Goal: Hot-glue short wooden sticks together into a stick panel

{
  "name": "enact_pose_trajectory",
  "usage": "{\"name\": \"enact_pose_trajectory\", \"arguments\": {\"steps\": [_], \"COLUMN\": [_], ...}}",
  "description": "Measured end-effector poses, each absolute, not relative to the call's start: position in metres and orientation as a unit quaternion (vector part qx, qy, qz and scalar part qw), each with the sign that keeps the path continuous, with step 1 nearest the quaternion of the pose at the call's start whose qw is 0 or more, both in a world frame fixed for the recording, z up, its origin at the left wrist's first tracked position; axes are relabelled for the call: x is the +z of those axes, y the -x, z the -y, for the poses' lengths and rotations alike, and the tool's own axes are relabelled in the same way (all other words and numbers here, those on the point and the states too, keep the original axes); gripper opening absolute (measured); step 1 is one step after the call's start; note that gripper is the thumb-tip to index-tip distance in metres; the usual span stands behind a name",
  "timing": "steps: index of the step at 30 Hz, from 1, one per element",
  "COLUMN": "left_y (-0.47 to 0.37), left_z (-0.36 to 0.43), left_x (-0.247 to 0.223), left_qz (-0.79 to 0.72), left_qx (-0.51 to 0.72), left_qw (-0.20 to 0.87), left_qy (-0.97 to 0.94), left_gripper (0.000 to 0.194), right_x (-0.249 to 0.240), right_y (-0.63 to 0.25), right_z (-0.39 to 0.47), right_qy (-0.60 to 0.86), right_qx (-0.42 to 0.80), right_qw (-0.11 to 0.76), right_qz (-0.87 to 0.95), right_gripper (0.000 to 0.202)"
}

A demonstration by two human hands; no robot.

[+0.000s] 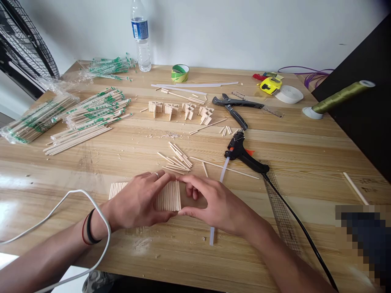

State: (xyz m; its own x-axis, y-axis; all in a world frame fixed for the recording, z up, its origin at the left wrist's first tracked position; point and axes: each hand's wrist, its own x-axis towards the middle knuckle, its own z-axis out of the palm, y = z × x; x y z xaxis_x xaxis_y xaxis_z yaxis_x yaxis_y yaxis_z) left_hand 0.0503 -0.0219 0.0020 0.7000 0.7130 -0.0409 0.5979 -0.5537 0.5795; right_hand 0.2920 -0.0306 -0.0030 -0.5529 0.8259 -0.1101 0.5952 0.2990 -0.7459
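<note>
A flat panel of wooden sticks (pixel 168 196), laid side by side, is between my hands near the table's front. My left hand (pixel 139 199) lies over the panel, its thumb at the near edge and its fingers at the far edge. At the panel's right end, my right hand (pixel 207 199) curves round with thumb and fingertips against the end stick. Just beyond my hands lies a loose pile of cut sticks (pixel 177 158). A black glue gun (pixel 241 152) with a clear glue stick (pixel 224 169) rests to the right.
Small stick pieces (pixel 171 108), black cutters (pixel 233 108) and a steel ruler (pixel 282 211) lie on the table. Bundled wrapped sticks (pixel 94 108) are at left. A water bottle (pixel 142 44), green tape (pixel 180 73) and yellow tape measure (pixel 270 85) stand behind. A white cable (pixel 97 207) crosses my left forearm.
</note>
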Motion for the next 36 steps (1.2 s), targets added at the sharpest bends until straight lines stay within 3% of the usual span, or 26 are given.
{"name": "enact_pose_trajectory", "arguments": {"steps": [36], "left_y": [-0.0495], "left_z": [0.0223], "left_x": [-0.0005], "left_qz": [-0.369], "left_qx": [0.108], "left_qw": [0.283], "left_qy": [-0.879], "left_gripper": [0.062], "right_x": [-0.0037], "right_y": [-0.2922], "right_z": [0.031], "right_qy": [0.446], "right_qx": [0.385], "right_qw": [0.161], "right_qz": [0.792], "right_gripper": [0.066]}}
